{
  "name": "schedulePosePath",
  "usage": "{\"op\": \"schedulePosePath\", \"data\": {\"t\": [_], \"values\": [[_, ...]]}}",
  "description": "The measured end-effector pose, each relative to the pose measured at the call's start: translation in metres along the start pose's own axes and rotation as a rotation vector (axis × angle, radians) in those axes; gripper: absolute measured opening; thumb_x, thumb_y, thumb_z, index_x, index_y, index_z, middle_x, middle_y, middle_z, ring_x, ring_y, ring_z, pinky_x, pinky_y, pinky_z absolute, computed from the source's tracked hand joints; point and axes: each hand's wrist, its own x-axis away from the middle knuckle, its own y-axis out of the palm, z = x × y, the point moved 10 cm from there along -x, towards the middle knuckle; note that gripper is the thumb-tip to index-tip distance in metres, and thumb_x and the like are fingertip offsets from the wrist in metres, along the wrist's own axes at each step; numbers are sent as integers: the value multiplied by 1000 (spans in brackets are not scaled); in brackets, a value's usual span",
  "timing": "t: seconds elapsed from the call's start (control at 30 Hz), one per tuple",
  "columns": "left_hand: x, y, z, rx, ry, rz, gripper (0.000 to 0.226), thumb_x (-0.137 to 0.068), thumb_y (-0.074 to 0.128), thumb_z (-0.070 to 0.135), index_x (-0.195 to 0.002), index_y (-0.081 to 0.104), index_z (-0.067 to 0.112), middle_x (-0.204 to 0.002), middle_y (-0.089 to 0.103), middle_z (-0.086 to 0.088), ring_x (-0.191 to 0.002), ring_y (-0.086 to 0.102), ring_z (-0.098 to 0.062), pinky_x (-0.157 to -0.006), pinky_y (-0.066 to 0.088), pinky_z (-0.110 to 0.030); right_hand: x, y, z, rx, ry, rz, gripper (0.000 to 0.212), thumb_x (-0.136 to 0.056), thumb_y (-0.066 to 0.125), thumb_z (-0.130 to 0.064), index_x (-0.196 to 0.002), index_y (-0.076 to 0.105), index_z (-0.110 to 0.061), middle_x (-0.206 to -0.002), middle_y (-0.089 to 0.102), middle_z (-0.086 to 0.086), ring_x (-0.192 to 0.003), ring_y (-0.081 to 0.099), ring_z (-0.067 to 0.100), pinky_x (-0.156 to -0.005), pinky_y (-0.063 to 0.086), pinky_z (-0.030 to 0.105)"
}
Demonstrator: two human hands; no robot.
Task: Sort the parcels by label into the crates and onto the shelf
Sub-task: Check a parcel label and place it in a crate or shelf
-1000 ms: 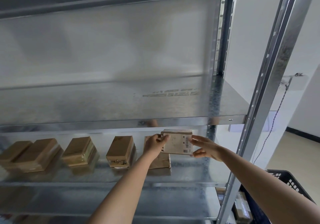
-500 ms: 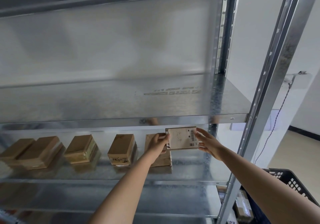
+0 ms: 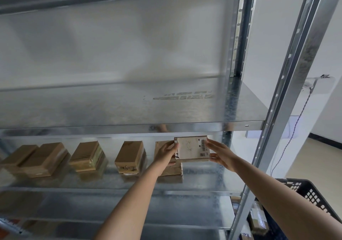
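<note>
I hold a small flat cardboard parcel [image 3: 191, 148] with a white barcode label between both hands, just under the front lip of the upper metal shelf board [image 3: 129, 108]. My left hand [image 3: 166, 154] grips its left edge and my right hand [image 3: 220, 153] its right edge. The parcel hovers above the lower shelf board [image 3: 111, 181], over the right end of a row of brown parcels. One brown parcel [image 3: 171, 169] lies directly behind and below my left hand, partly hidden by it.
Several brown parcels [image 3: 129, 156] stand in a row along the lower board toward the left. The shelf's steel upright [image 3: 288, 84] rises on the right. A black crate [image 3: 305, 199] with parcels sits on the floor at the lower right. A cable hangs on the white wall.
Both hands have lifted the parcel slightly and turned its labelled face up toward me, moving it a little right over the end of the row.
</note>
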Motion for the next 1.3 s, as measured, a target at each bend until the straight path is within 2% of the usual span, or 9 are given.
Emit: {"op": "schedulePosePath", "data": {"t": [0.3, 0.47, 0.63, 0.8, 0.93, 1.03, 1.13, 1.2, 1.3], "values": [[15, 24, 13, 41, 11, 30, 33, -93, 56, 49, -122, 46, 36, -122, 53, 7, -111, 55, -16, -93, 55, -40, 8, -23, -5, -24, -4, -25, 57, -94, 56, -38, -148, 42, -24, -117, 66, 12, -111, 63, 31, -106, 45, 45], [38, 28, 17, 52, 3, 100, 46, -94, 56, 49, -135, 47, 29, -123, 54, 6, -110, 55, -16, -88, 56, -34, 24, -23, -9, -45, -10, -77, 74, -78, 63, -45, -147, 45, -22, -118, 63, 17, -118, 58, 37, -109, 41, 54], [56, 34, 21, 38, 19, 108, 46, -95, 55, 48, -136, 47, 28, -120, 53, 7, -94, 57, -7, -86, 57, -34, 47, -26, -13, -28, -42, -70, 76, -77, 64, -49, -146, 45, -22, -120, 64, 14, -117, 59, 35, -109, 42, 50], [67, 46, 34, 31, 73, 46, 45, -95, 58, 46, -136, 50, 28, -106, 57, 18, -89, 57, -1, -89, 57, -42, 77, -36, -20, -29, -104, 31, 68, -87, 63, -44, -148, 41, -22, -131, 61, 9, -106, 62, 26, -105, 45, 39], [82, 47, 39, 30, 90, -18, 41, -95, 57, 47, -132, 52, 30, -105, 58, 14, -92, 59, -5, -90, 57, -40, 103, -34, -21, 0, -142, 81, 85, -76, 67, -57, -148, 40, -24, -144, 52, 12, -129, 50, 38, -110, 41, 42], [95, 48, 41, 24, 107, -62, 37, -94, 56, 49, -127, 52, 32, -105, 61, 9, -95, 62, -10, -89, 57, -38, 124, -30, -22, -7, -175, 131, 71, -86, 63, -53, -147, 42, -24, -142, 53, 9, -130, 49, 39, -111, 40, 45], [107, 51, 47, -3, 125, -98, 38, -94, 56, 50, -126, 54, 31, -106, 64, 4, -96, 63, -15, -82, 57, -35, 149, -26, -20, -16, -189, 162, 90, -69, 67, -67, -146, 45, -26, -131, 63, 13, -125, 54, 39, -110, 41, 51], [117, 57, 50, -9, 141, -134, 38, -94, 57, 48, -127, 55, 30, -105, 64, 3, -95, 63, -16, -75, 57, -29, 167, -27, -16, -25, -198, 189, 94, -69, 66, -70, -148, 43, -25, -132, 62, 14, -125, 54, 39, -110, 41, 48], [131, 75, 55, -32, 164, -202, 42, -95, 56, 46, -132, 53, 27, -108, 61, 3, -100, 62, -18, -71, 55, -26, 196, -36, -10, -32, -212, 250, 75, -85, 59, -58, -149, 39, -23, -137, 57, 15, -126, 53, 40, -111, 41, 46]]}}
